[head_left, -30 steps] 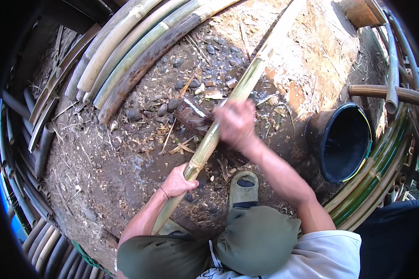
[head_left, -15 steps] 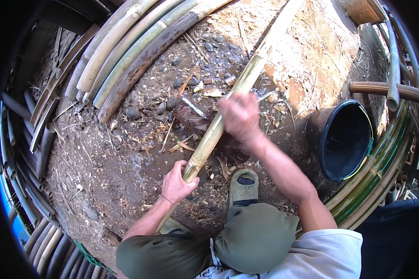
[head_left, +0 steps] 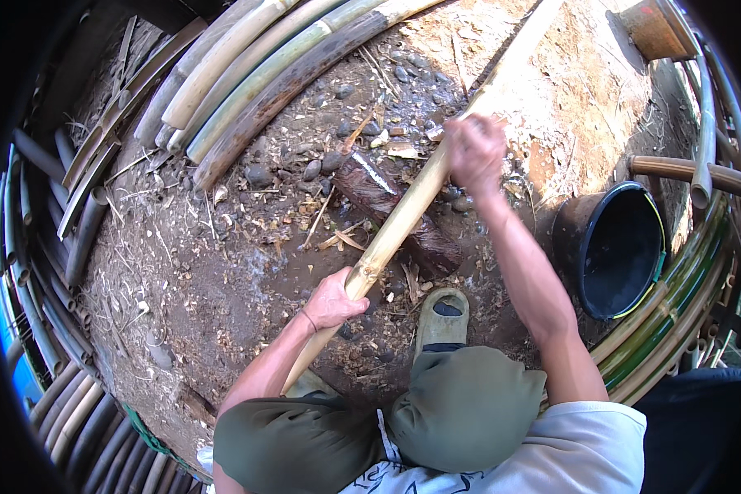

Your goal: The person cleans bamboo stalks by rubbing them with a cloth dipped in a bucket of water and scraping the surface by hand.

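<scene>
A long pale yellow bamboo pole (head_left: 403, 216) slants from beside my left leg up to the far right. My left hand (head_left: 337, 300) is wrapped round its near part, thumb across the top. Farther up, my right hand (head_left: 475, 152) is closed in a fist against the pole's right side, smeared by motion. Whatever its fingers hold is hidden. Beneath the pole lies a wet, dark reddish-brown log (head_left: 431, 240), crossing under it on the dirt.
Several bamboo poles (head_left: 247, 86) lie at the far left, with more stacked along the left rim. A black bucket (head_left: 613, 251) stands at right beside green bamboo poles (head_left: 646, 342). My sandalled foot (head_left: 445, 317) is near the log. Stones and wood chips litter the ground.
My right hand has moved a little up and away along the pole. The pole's upper side, greenish before, now shows pale yellow. My left hand still grips the near part. The whole view has shifted slightly.
</scene>
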`<state>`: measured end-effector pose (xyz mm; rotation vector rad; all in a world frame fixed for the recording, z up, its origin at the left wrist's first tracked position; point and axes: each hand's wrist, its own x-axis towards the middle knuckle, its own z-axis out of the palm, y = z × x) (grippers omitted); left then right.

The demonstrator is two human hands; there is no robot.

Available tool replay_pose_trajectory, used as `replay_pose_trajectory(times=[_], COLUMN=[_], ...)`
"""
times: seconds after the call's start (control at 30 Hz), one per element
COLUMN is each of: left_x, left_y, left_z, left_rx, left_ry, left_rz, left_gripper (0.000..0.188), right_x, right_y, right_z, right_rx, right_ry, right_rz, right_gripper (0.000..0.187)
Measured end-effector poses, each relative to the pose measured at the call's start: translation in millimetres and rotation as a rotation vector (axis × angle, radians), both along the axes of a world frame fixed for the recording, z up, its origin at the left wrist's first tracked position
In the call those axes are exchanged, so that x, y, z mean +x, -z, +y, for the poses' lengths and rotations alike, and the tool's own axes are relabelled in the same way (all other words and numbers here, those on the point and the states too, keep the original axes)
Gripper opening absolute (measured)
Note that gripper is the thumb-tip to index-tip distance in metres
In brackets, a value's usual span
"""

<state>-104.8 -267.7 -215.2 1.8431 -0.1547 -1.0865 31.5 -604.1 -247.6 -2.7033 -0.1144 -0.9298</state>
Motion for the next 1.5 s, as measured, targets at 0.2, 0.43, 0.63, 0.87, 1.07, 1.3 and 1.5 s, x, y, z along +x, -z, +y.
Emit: replay_pose_trajectory(times=[0.2,0.43,0.63,0.87,1.07,1.3,1.5], left_x=[9.3,-9.0,-17.6,-16.5,-1.3,-70.6,-134.8], left_y=[1.3,0.5,-25.1,-2.6,9.6,-33.4,-47.2], left_z=[7.9,-2.4,-7.6,35.0,34.7,85.0,141.1], left_rx=[-0.111,0.042,0.35,-0.226,-0.326,0.309,0.784], left_ry=[-0.06,-0.071,0.01,-0.164,-0.159,0.084,0.127], left_rz=[0.398,0.207,-0.197,0.195,0.839,0.15,-0.277], left_gripper=[0.037,0.042,0.059,0.086,0.055,0.045,0.054], right_x=[-126.6,7.7,-50.3,-97.1,-90.6,-67.6,-43.6], right_y=[-17.8,7.0,-0.5,-17.7,-25.4,-20.6,-13.8], right_z=[140.5,-8.6,60.4,95.9,103.9,55.5,49.8], right_rx=[0.132,-0.055,0.091,-0.035,-0.045,-0.077,0.044], right_ry=[-0.32,0.085,-0.051,-0.381,-0.214,-0.227,-0.004], right_rz=[0.151,0.275,0.324,0.177,0.374,0.179,0.222], right_gripper=[0.009,0.01,0.009,0.01,0.009,0.009,0.008])
